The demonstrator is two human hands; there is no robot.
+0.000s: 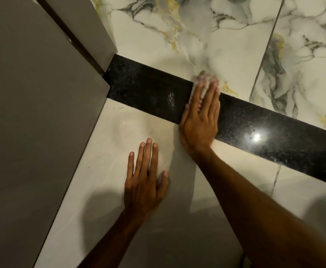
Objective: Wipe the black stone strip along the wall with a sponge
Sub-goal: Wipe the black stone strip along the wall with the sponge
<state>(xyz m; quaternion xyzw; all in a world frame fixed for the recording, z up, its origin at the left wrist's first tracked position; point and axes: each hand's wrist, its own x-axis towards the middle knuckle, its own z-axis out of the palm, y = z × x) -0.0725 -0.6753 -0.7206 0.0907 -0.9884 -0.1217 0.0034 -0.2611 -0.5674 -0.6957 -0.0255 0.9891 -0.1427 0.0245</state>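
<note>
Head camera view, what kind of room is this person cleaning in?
Probably a tiled bathroom or kitchen, though no fixture shows. Glossy marble-look wall tiles with grey and gold veins, a polished black stone strip along the wall, and a pale shiny surface beside a grey panel.

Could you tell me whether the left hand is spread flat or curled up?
Spread flat: the left hand rests palm-down on the pale counter, fingers extended, holding nothing.

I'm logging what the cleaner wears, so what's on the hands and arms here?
Nothing is worn: the left hand and right hand are bare, with no gloves, rings, watch or bracelets visible. Both forearms are bare up to the frame edge, no sleeves showing. Fingernails are short and unpainted.
</note>
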